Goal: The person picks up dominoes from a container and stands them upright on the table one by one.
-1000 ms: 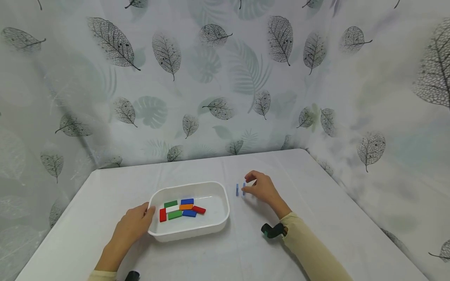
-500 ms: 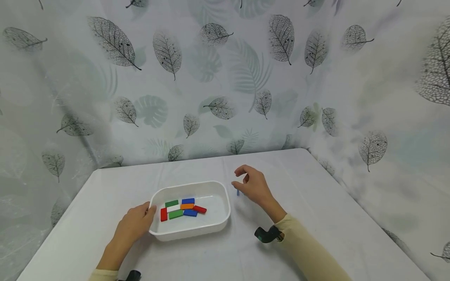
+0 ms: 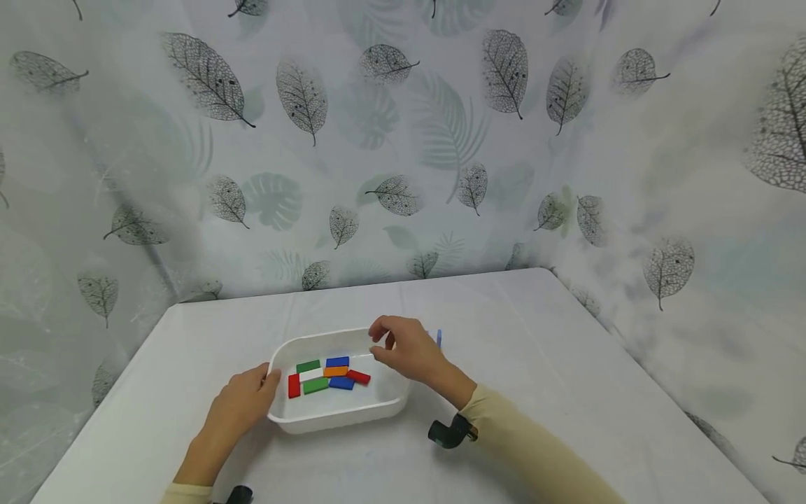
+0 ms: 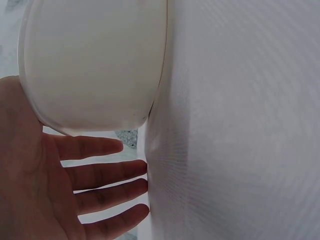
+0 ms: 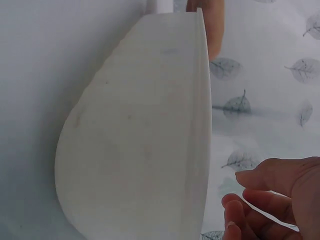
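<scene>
A white tray [image 3: 340, 413] stands on the table, holding several flat coloured blocks like domino tiles: green [image 3: 315, 385], white [image 3: 311, 376], orange [image 3: 336, 372], blue [image 3: 341, 383] and red [image 3: 294, 386]. My left hand [image 3: 242, 402] holds its left end, thumb over the rim and the other fingers stretched straight along the outside. My right hand [image 3: 409, 350] hovers above the tray's far right corner, fingers loosely bent. No block shows between thumb and fingertips in the right wrist view. Beyond that hand a blue domino [image 3: 439, 338] stands upright; a second one is mostly hidden.
The table [image 3: 567, 392] wears a white cover. Leaf-patterned curtains [image 3: 403, 140] hang behind it and along both sides. A black wrist camera [image 3: 450, 432] sits on my right wrist, close to the tray's front right side.
My right hand has left the upright blue dominoes and travelled left to the tray's right end. The left hand, the tray and its blocks stay in place.
</scene>
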Demonstrator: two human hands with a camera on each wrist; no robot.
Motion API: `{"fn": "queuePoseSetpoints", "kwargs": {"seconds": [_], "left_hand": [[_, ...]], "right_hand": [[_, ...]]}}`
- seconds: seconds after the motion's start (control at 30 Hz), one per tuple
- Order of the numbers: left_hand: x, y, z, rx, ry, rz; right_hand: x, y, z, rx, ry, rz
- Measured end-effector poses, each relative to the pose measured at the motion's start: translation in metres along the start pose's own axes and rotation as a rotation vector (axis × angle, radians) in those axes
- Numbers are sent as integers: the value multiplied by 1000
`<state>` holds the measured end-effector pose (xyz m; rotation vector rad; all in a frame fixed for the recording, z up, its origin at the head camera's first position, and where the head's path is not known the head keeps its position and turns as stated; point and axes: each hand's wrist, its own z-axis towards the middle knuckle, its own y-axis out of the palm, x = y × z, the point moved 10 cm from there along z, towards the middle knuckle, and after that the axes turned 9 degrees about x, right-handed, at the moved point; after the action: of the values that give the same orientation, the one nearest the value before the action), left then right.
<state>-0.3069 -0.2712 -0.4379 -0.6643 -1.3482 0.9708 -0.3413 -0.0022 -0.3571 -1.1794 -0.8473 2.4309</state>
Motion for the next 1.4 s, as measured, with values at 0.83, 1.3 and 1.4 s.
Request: {"fn": "queuePoseSetpoints", "kwargs": {"seconds": [0.83, 1.3, 1.4], "left_hand": [[4, -3, -2, 4, 9, 4], [3, -3, -2, 9, 10, 7], [3, -3, -2, 3, 7, 5]], "right_hand": [[-24, 91, 11, -311, -44, -113], [-11, 114, 9, -387, 22, -185], [-8, 116, 9, -388, 25, -205]]}}
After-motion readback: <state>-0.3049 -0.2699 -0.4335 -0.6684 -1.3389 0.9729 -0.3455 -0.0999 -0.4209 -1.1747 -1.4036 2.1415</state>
